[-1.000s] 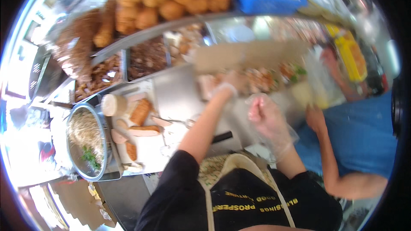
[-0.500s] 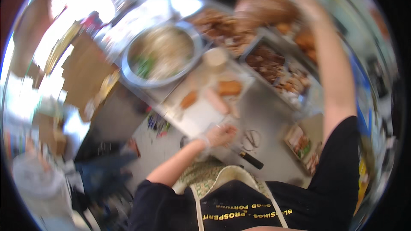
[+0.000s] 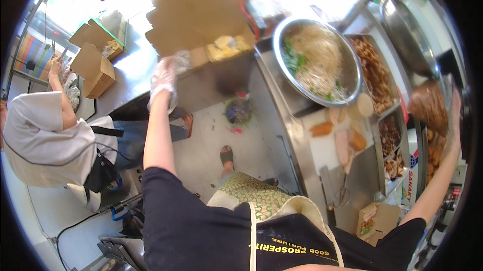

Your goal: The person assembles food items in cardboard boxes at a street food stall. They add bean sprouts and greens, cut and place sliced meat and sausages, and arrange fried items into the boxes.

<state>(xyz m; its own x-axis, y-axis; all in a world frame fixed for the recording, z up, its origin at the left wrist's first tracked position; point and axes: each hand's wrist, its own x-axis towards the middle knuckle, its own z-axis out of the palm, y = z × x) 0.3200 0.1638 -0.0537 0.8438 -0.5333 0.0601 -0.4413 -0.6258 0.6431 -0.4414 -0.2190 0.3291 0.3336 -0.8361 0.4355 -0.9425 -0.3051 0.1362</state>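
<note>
My left hand (image 3: pixel 164 77), in a clear plastic glove, reaches to the far left counter. Its somewhat blurred fingers point away beside a crumpled clear wrapper (image 3: pixel 182 60), under a large brown cardboard sheet (image 3: pixel 193 12). Nothing shows in its fingers. My right hand (image 3: pixel 454 112) is at the far right rim, its fingers stretched along a clear bag of brown food (image 3: pixel 428 107). Whether they touch the bag is hard to see. Between my arms, a steel bowl (image 3: pixel 358 82) holds pale noodles and green herbs. A white cutting board (image 3: pixel 324 148) carries orange-brown and pale pink pieces.
Trays of brown food (image 3: pixel 373 67) and chopped pieces (image 3: pixel 393 168) line the right counter. A whisk (image 3: pixel 342 195) and an open food box (image 3: pixel 376 223) lie nearer. A person in a white top (image 3: pixel 45 130) works on the left by cardboard boxes (image 3: pixel 93 72).
My view has swung left, bringing the left counter and floor into sight. My left hand has left the cutting board and reached out left. My right arm stays stretched toward the bag's side.
</note>
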